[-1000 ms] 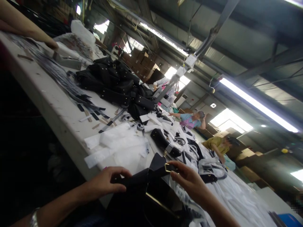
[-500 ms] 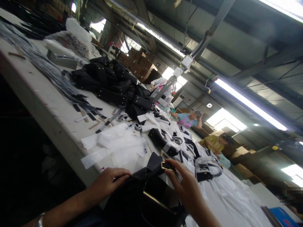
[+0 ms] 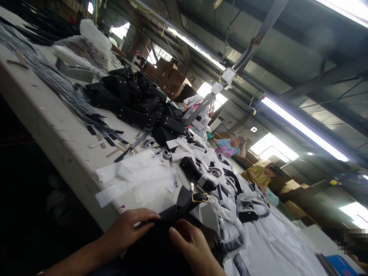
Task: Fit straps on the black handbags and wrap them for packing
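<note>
At the near edge of a cluttered table (image 3: 54,126), the left hand (image 3: 129,230) pinches a black bag's (image 3: 158,253) top edge. The right hand (image 3: 191,245) lies on it, grip unclear. Its loose buckle strap (image 3: 200,197) seemingly needs securing.
</note>
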Demonstrator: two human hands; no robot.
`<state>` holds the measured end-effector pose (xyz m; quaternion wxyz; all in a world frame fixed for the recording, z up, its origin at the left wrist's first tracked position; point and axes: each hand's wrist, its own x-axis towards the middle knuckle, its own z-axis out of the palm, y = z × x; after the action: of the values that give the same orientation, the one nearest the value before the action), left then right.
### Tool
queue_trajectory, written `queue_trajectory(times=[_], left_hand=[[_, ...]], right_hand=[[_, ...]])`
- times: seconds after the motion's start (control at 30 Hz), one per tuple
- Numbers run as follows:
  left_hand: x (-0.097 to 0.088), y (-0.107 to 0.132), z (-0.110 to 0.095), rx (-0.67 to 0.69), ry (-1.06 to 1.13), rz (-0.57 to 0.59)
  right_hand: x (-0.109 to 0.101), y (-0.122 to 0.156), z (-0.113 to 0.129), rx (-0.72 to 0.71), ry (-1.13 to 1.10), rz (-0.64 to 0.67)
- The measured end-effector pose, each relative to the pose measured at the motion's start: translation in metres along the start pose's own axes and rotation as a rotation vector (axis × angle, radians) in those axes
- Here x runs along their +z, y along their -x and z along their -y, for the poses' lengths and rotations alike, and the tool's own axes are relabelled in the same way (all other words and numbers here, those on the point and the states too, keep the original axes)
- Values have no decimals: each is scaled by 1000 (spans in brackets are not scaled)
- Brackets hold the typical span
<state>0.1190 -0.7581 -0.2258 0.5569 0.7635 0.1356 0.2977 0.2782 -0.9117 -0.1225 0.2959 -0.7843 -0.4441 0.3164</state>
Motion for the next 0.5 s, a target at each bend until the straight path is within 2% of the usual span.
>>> queue_trajectory(times=[0.13, 0.27, 0.5], left_hand=[[7, 2, 4, 49, 12, -24], [13, -2, 1, 19, 11, -77], [15, -9, -6, -47, 83, -112]], right_hand=[[3, -3, 4, 43, -172, 43], [3, -4, 5, 42, -171, 50], [6, -10, -11, -37, -106, 46]])
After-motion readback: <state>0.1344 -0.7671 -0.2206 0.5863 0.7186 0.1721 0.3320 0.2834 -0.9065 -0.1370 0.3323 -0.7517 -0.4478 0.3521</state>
